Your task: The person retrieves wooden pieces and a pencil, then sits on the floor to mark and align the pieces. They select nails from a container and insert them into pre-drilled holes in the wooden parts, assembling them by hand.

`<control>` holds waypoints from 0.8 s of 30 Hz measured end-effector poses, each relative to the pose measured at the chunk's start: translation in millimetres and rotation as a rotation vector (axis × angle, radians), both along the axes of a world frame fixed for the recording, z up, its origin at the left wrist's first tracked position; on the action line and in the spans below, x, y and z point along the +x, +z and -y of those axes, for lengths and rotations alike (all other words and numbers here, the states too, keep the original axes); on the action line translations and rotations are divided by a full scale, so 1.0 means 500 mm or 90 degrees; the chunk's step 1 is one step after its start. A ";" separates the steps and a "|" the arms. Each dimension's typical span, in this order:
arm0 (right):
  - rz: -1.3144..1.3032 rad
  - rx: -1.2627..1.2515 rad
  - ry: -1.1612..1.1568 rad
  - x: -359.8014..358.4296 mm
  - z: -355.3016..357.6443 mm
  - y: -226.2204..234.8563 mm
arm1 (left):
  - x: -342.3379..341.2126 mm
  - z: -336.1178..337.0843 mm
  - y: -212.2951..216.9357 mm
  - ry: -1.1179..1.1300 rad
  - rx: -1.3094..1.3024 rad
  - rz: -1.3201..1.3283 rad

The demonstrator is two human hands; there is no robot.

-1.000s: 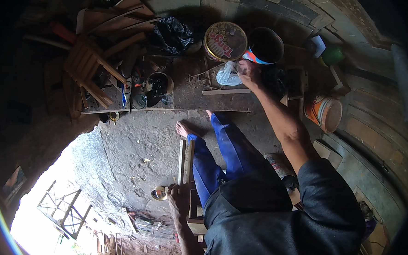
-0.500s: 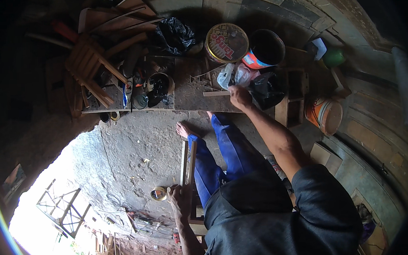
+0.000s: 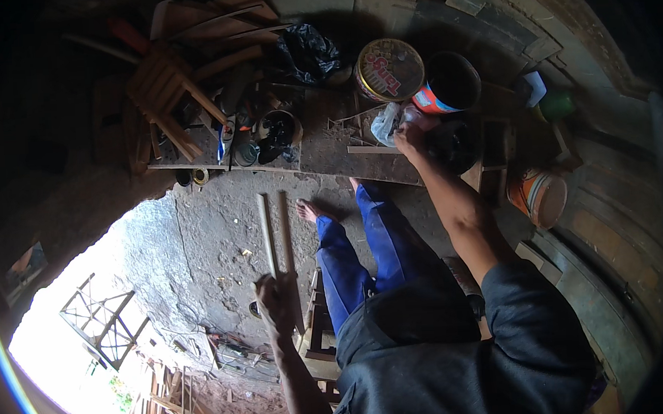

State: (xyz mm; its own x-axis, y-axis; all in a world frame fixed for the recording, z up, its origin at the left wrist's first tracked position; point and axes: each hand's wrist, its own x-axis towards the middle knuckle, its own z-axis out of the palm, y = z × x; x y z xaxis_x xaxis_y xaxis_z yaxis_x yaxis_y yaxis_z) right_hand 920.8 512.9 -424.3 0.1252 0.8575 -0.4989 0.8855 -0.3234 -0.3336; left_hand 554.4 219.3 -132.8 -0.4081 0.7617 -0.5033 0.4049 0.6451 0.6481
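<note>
My left hand (image 3: 272, 301) is closed round a pair of long, narrow wooden strips (image 3: 285, 243), held side by side above the floor, left of my legs. A gap shows between their far ends; whether they are joined under my hand is hidden. My right hand (image 3: 410, 139) reaches to the bench, fingers curled in at a pinkish plastic bag (image 3: 418, 118). What those fingers grip, if anything, does not show. Touching that bag on its left is a whitish plastic bag (image 3: 384, 125). A short wooden stick (image 3: 372, 150) lies along the bench edge by my right hand.
On the bench (image 3: 329, 156) stand a round lidded tub (image 3: 389, 70), an open bucket (image 3: 451, 81) and a blackened pot (image 3: 277, 133). A slatted wooden piece (image 3: 162, 96) leans at the left. An orange bucket (image 3: 539, 198) sits to the right. A round tin (image 3: 255, 309) is half hidden behind my left hand.
My left hand has lifted the wooden strips away from my leg, up and left. The right hand stays at the bags, its fingers now nearer the pinkish one. The whole view has shifted slightly.
</note>
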 end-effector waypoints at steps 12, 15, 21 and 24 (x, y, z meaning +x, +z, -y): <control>-0.833 -0.036 -0.108 -0.185 0.061 0.604 | 0.014 -0.212 0.122 0.267 0.548 0.790; -0.875 -0.051 -0.033 -0.277 0.095 0.808 | 0.004 -0.206 0.143 1.043 0.466 1.901; -0.902 0.205 0.249 -0.353 0.182 1.006 | -0.031 -0.203 0.134 0.399 0.716 1.398; -0.839 0.439 0.433 -0.375 0.189 1.020 | -0.008 -0.213 0.169 0.220 0.786 0.975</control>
